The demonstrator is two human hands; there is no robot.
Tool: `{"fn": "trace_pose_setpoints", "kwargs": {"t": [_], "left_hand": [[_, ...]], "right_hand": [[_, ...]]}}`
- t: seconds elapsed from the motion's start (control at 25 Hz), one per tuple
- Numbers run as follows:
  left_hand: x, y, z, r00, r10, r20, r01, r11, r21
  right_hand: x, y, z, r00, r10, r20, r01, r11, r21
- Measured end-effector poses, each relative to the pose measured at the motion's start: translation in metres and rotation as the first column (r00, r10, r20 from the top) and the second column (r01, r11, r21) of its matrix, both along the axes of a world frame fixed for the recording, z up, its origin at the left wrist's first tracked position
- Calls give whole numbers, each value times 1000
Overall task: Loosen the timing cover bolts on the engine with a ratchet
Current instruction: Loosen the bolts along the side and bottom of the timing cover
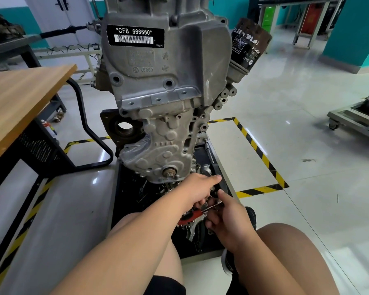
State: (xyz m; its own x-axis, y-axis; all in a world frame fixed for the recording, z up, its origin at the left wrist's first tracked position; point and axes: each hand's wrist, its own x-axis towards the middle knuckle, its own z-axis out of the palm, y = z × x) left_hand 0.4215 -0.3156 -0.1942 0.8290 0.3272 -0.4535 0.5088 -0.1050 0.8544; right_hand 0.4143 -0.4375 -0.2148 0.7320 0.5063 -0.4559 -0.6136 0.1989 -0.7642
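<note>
A grey engine (164, 86) stands upright on a black tray (124, 201), its ribbed timing cover (160, 154) facing me with a crank stub low down. Below the cover, both hands meet over the tray. My left hand (197, 189) reaches in from the left, fingers curled around a small metal part. My right hand (228, 218) grips a ratchet with a red handle (192, 216) and a thin chrome shaft. The ratchet head is hidden between the fingers. A long extension bar (209, 152) lies in the tray to the right of the engine.
A wooden-topped bench (19, 103) with a black frame stands at left. Loose metal parts lie in the tray under my hands. Yellow-black floor tape (258, 150) marks the bay at right. An oil filter (249, 45) juts from the engine's right side. A low cart (354, 118) sits far right.
</note>
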Motion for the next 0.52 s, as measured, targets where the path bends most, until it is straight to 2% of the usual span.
{"fn": "trace_pose_setpoints", "kwargs": {"t": [0.08,0.24,0.32,0.36,0.44,0.48,0.52], "left_hand": [[1,-2,-1,1000,-8,21,8,1000,-20],[1,-2,-1,999,13,49,-14,1000,21],[1,-2,0,998,30,59,-31,999,20],[1,-2,0,997,42,64,-43,999,10],[1,-2,-1,996,60,67,-61,998,9],[0,-2,-2,996,61,62,-63,998,30],[0,-2,-2,997,60,57,-63,997,53]], "right_hand": [[1,-1,0,1000,-13,-1,13,1000,8],[0,-1,0,996,-24,87,32,996,-86],[0,-2,0,977,28,213,27,967,-254],[-1,-4,-1,930,112,349,46,909,-414],[-4,-4,-5,745,334,577,168,743,-647],[-6,-3,-6,698,371,613,210,713,-669],[-8,-2,-7,701,354,619,216,722,-657]]}}
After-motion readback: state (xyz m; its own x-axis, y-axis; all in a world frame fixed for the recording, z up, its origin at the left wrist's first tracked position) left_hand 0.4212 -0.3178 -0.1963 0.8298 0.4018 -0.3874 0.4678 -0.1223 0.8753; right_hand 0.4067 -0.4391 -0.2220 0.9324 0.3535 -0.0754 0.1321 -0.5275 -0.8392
